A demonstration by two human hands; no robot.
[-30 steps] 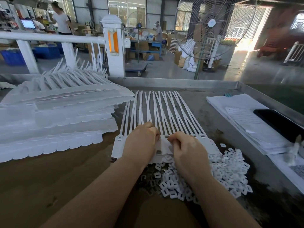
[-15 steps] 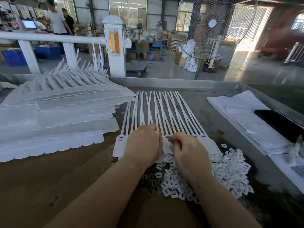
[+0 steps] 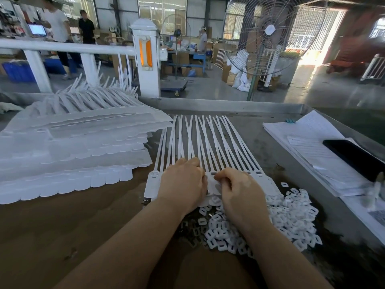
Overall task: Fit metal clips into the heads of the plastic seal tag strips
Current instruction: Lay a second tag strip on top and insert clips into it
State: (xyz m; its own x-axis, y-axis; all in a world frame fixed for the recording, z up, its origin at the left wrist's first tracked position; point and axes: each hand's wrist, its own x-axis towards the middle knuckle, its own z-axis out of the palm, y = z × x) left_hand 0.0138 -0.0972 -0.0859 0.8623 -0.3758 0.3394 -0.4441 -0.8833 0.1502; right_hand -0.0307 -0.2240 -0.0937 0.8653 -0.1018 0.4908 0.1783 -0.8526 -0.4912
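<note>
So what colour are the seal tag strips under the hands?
White; the seal tag strips show clearly in the head view, fanned out beyond both hands.

Factory floor: industrial fan (image 3: pixel 268 36), stacked seal strips (image 3: pixel 68 149), workbenches.

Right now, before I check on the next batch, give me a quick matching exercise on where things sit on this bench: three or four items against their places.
Things:
1. stack of tag strip sheets
2. pile of white clips
3. black phone
4. fanned row of tag strips

Places:
A. on the papers at the right edge
B. under both hands, tails pointing away
C. left side of the table
D. near edge, beside the right wrist

Pairs: 1-C, 2-D, 3-A, 4-B
</note>
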